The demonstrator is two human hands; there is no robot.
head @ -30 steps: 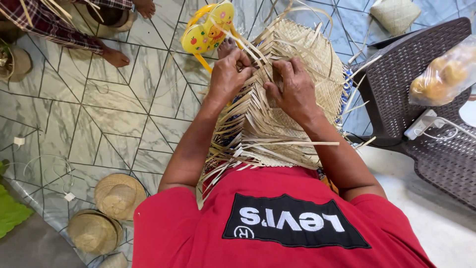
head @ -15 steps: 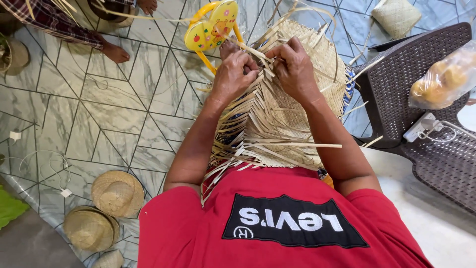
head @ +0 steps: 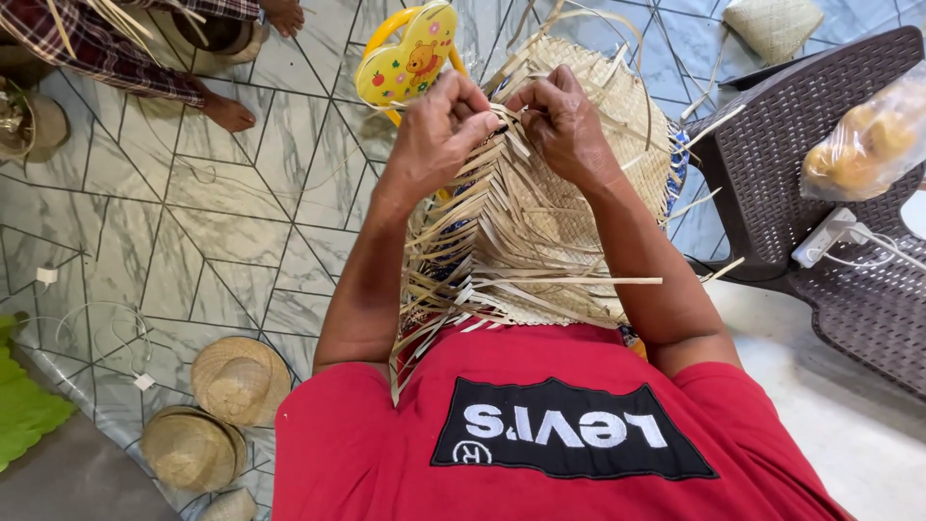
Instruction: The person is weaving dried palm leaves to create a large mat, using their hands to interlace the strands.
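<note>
While both hands work, the straw mat [head: 540,232] lies across the lap.
Left hand [head: 439,130] and right hand [head: 564,121] each pinch loose strips [head: 506,145] closed between fingertips.

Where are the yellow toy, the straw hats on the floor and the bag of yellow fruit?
yellow toy [head: 410,58], head view, its picture face.
straw hats [head: 239,378], head view, upper hat's crown.
bag of yellow fruit [head: 858,145], head view, bag's middle.

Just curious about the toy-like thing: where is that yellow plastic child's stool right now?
The yellow plastic child's stool stands on the tiled floor at top centre, just beyond the left hand.
</note>
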